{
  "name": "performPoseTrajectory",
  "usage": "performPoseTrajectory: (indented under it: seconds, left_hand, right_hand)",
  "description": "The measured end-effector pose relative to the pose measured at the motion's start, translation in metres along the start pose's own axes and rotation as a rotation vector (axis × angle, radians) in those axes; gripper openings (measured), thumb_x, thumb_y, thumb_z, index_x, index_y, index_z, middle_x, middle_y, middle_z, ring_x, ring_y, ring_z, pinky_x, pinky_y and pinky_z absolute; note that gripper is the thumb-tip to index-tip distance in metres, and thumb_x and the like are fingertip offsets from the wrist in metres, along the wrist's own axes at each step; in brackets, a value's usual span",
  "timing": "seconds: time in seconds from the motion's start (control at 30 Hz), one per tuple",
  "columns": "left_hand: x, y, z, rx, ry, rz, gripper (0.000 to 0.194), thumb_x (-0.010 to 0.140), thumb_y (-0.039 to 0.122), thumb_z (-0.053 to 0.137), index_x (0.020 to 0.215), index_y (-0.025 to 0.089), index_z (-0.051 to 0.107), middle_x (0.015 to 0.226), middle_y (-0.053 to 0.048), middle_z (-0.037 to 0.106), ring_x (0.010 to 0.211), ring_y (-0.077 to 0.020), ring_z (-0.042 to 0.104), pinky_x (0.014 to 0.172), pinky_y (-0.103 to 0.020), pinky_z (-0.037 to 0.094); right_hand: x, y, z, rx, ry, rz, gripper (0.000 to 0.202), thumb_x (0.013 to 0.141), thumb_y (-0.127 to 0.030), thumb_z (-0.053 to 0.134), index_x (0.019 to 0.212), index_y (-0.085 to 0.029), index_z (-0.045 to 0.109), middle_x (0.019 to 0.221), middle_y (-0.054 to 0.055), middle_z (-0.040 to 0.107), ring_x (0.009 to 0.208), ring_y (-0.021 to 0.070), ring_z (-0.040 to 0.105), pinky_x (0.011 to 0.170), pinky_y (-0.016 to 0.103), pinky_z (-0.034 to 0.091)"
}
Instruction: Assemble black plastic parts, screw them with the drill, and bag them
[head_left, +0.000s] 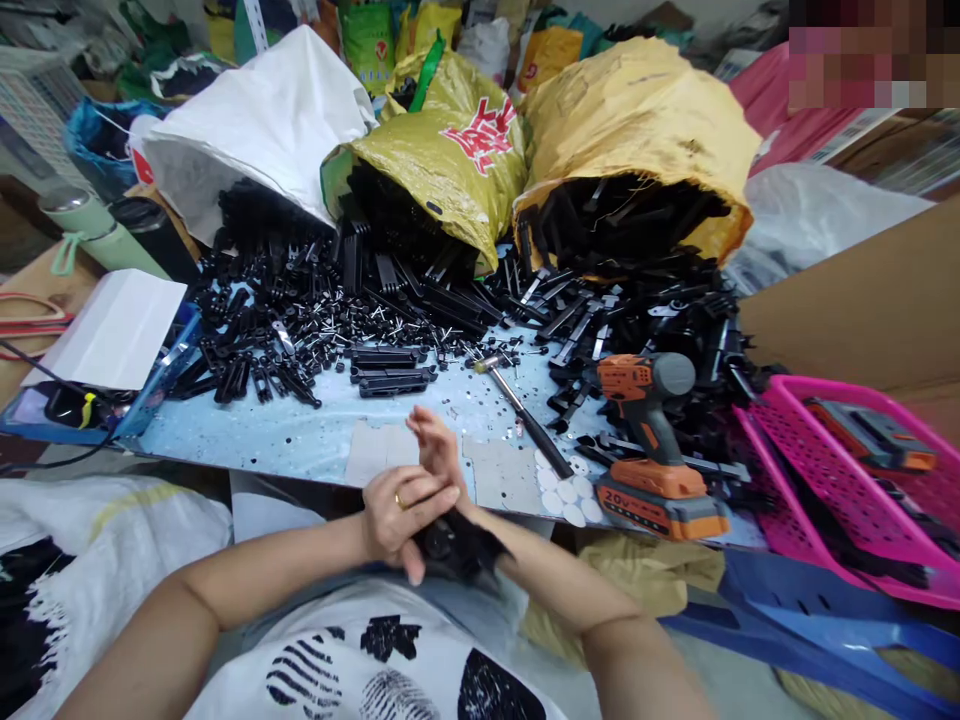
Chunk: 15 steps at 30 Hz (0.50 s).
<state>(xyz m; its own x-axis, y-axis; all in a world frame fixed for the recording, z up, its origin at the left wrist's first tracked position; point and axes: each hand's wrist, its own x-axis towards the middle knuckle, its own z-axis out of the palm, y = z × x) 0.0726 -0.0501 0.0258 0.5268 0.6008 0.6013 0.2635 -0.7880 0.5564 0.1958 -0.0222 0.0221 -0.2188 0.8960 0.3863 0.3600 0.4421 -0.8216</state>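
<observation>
Fingers: those of the left hand (397, 510) are laid close together across the right wrist, with the thumb pointing down; whether they pinch anything, I cannot tell. Those of the right hand (442, 455) are raised and loosely open, with nothing seen between them.
Black thing: dark object (459, 548) is at the right wrist, below the left hand and near the lap; it is blurred, so whether it is worn or held is not clear.
Good handling: I judge it is better to keep the right hand relaxed and the wrist straight, and to let the left hand work with small, even force.
Care: a sharp pull could twist the object or press the ring (399, 501) into the skin.
Space: both hands are near the front edge of the tabletop (247, 430), so elbows should stay low and calm.
Right side: hammer (529, 418) lies with its handle towards the person, and cordless driver (649, 440) stands upright beside the pink basket (795, 505).
Behind: loose black parts (322, 315) are spread before three open bags (645, 120).
</observation>
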Motion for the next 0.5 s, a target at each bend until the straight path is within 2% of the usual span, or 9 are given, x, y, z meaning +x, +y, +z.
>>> performPoseTrajectory:
  seconds: [0.07, 0.13, 0.23, 0.3, 0.37, 0.4, 0.5]
  left_hand:
    - [-0.002, -0.026, 0.002, 0.238, -0.037, 0.005, 0.077, 0.079, 0.076, 0.027, 0.122, 0.020, 0.058, 0.100, -0.014, 0.062, 0.102, -0.0283, 0.054, 0.085, -0.043, 0.045]
    - [0.001, -0.050, 0.001, 0.472, -0.163, 0.023, 0.060, 0.082, 0.064, 0.044, 0.120, 0.020, 0.059, 0.100, -0.013, 0.063, 0.102, -0.0284, 0.055, 0.088, -0.045, 0.043]
    - [0.010, -0.077, -0.007, 0.665, -0.341, -0.051, 0.043, 0.086, 0.047, 0.054, 0.118, 0.019, 0.059, 0.108, -0.014, 0.062, 0.109, -0.0304, 0.052, 0.092, -0.049, 0.039]
    - [0.019, -0.089, -0.018, 0.723, -0.336, -0.161, 0.044, 0.086, 0.044, 0.055, 0.121, 0.019, 0.056, 0.116, -0.015, 0.059, 0.115, -0.0324, 0.048, 0.093, -0.051, 0.036]
    - [0.029, -0.103, -0.036, 0.764, -0.234, -0.307, 0.049, 0.087, 0.046, 0.052, 0.127, 0.018, 0.051, 0.123, -0.016, 0.055, 0.121, -0.0330, 0.043, 0.096, -0.051, 0.034]
    - [0.035, -0.112, -0.048, 0.786, -0.144, -0.403, 0.052, 0.088, 0.048, 0.050, 0.129, 0.017, 0.048, 0.126, -0.017, 0.053, 0.121, -0.0329, 0.042, 0.097, -0.050, 0.034]
    - [0.048, -0.147, -0.093, 0.891, 0.245, -0.827, 0.057, 0.089, 0.049, 0.044, 0.128, 0.007, 0.044, 0.126, -0.022, 0.050, 0.117, -0.0350, 0.044, 0.092, -0.047, 0.039]
  right_hand:
    - [0.044, 0.030, -0.013, -0.173, -0.055, -0.029, 0.041, 0.092, -0.041, 0.031, 0.127, -0.021, 0.037, 0.138, 0.015, 0.037, 0.129, 0.0272, 0.034, 0.100, 0.048, 0.034]
    - [0.095, 0.065, -0.036, -0.359, 0.028, -0.016, 0.037, 0.092, -0.038, 0.035, 0.123, -0.019, 0.044, 0.131, 0.015, 0.045, 0.124, 0.0267, 0.037, 0.101, 0.046, 0.031]
    - [0.156, 0.110, -0.069, -0.719, 0.025, 0.132, 0.035, 0.091, -0.028, 0.040, 0.121, -0.012, 0.047, 0.122, 0.018, 0.051, 0.116, 0.0294, 0.040, 0.095, 0.045, 0.032]
    - [0.178, 0.129, -0.081, -0.952, -0.050, 0.226, 0.031, 0.087, -0.021, 0.045, 0.114, -0.008, 0.051, 0.116, 0.020, 0.053, 0.113, 0.0316, 0.040, 0.092, 0.046, 0.032]
    - [0.188, 0.139, -0.085, -1.098, -0.104, 0.276, 0.028, 0.082, -0.020, 0.052, 0.107, -0.006, 0.054, 0.113, 0.020, 0.054, 0.111, 0.0326, 0.041, 0.090, 0.044, 0.033]
    - [0.190, 0.141, -0.086, -1.135, -0.118, 0.285, 0.029, 0.080, -0.021, 0.056, 0.105, -0.006, 0.054, 0.113, 0.020, 0.054, 0.111, 0.0328, 0.041, 0.089, 0.043, 0.033]
    - [0.191, 0.135, -0.088, -1.138, -0.135, 0.299, 0.039, 0.074, -0.024, 0.065, 0.106, -0.007, 0.052, 0.114, 0.018, 0.054, 0.106, 0.0315, 0.045, 0.083, 0.038, 0.037]
